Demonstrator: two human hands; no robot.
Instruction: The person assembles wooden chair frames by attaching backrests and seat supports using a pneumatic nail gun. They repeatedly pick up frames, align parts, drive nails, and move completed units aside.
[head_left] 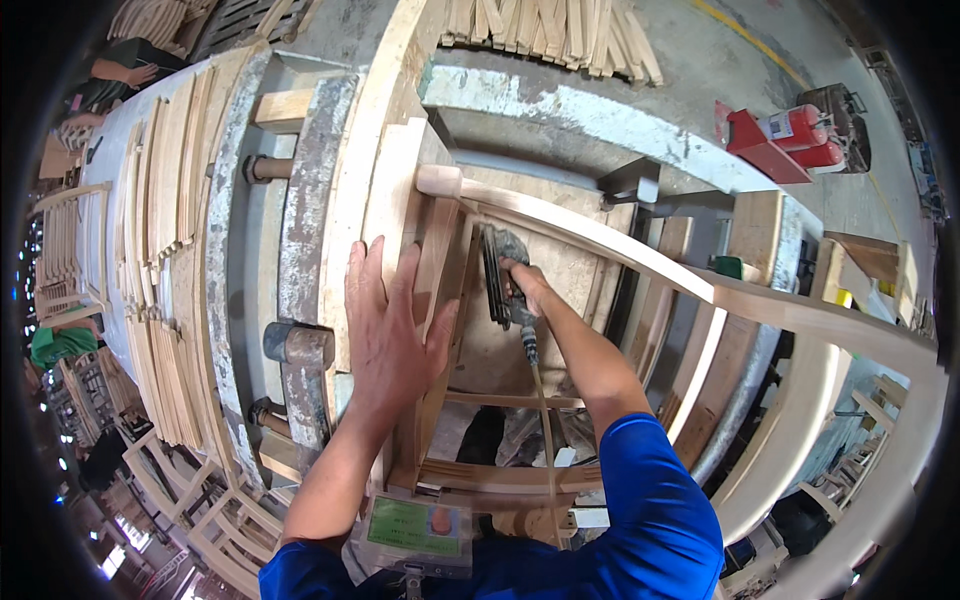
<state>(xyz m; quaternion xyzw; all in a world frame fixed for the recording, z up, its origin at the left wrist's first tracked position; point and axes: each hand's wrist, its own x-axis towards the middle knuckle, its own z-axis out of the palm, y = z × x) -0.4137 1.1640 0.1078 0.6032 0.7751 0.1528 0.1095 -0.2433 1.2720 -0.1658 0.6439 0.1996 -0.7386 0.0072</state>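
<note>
Blue sleeves (640, 520) and a badge holder with a green card (418, 528) sit closest to the lens at the lower edge. Only one view, head camera, looking down.

Left hand (392, 325): open, fingers spread, palm pressed flat on an upright slat (400, 200) of an unfinished wooden chair frame (640, 262). It grips nothing; it bears down on the wood.

Right hand (522, 285): closed around the handle of a dark pneumatic nailer (498, 272), held inside the frame. Nose of the tool points toward the joint below the rounded rail end (438, 180). An air hose (543, 420) trails from the handle back toward the body.

Hands are apart, with the slat and a frame member between them.

Surroundings: metal press jig with rusty clamp posts (298, 345) left of the frame; stacks of curved wooden slats (165, 260) further left; more slats (550, 30) at top. Red fire extinguishers (805, 135) on the floor, upper right. Another person's arm (125, 72) upper left, well apart.

Risks, as judged:
- Left fingers lie near the tool's line of fire; a fastener deflecting in the grain or exiting the thin slat could reach them.
- Frame is steadied by palm pressure alone; recoil could shift the slat and leave the joint misaligned.
- Hose crosses a lower rail and could snag, jerking the nailer off its mark.
- Contact of the nose with the wood cannot be told.
</note>
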